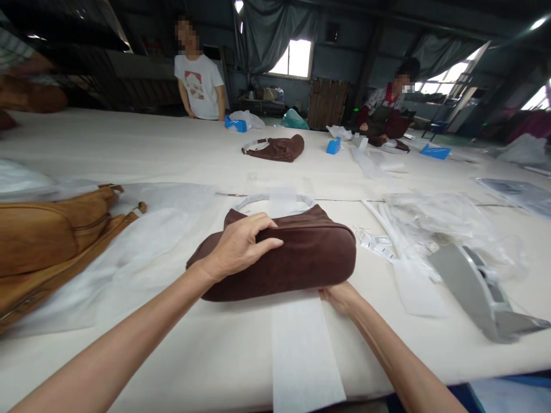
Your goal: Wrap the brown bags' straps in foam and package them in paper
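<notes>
A dark brown handbag (293, 261) lies on its side in front of me, its rounded base facing me. Its handle (252, 201), wrapped in white material, arches behind it. My left hand (247, 244) grips the bag's upper side, thumb along the base and fingers folded over the edge. A long white strip (303, 350) runs beneath the bag, and a stretch of it shows again behind. My right hand (342, 297) reaches under the bag's lower right, beside the strip's edge. The bag covers most of its fingers, so their grip is hidden.
Tan bags (47, 235) lie on plastic sheeting at left. Clear plastic bags (447, 223), labels (376, 245) and a grey tape dispenser (477, 292) sit at right. Another brown bag (279, 148) is across the table (172, 137). Two people (200, 86) (387, 106) are beyond it.
</notes>
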Available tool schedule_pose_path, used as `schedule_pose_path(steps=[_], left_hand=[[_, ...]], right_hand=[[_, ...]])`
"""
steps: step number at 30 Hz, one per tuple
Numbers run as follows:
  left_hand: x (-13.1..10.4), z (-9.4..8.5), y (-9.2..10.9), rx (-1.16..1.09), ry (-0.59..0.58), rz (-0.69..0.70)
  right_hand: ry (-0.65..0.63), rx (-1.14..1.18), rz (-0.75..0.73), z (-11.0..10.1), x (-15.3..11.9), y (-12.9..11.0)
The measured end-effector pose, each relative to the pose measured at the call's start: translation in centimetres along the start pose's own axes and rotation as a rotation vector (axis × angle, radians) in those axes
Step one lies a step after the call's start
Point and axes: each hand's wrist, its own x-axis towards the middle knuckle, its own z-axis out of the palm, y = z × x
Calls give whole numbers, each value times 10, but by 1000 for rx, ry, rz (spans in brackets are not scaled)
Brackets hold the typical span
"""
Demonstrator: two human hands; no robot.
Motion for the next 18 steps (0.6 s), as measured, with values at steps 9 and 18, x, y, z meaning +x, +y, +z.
schedule_pose_path(steps=[9,18], left_hand=[[-45,28,16,209,-245,-49],[-61,24,39,553,-265,-60]], right_hand=[[380,-749,-354,-94,-79,-14],[-4,-1672,-1181,-39,5,-34]])
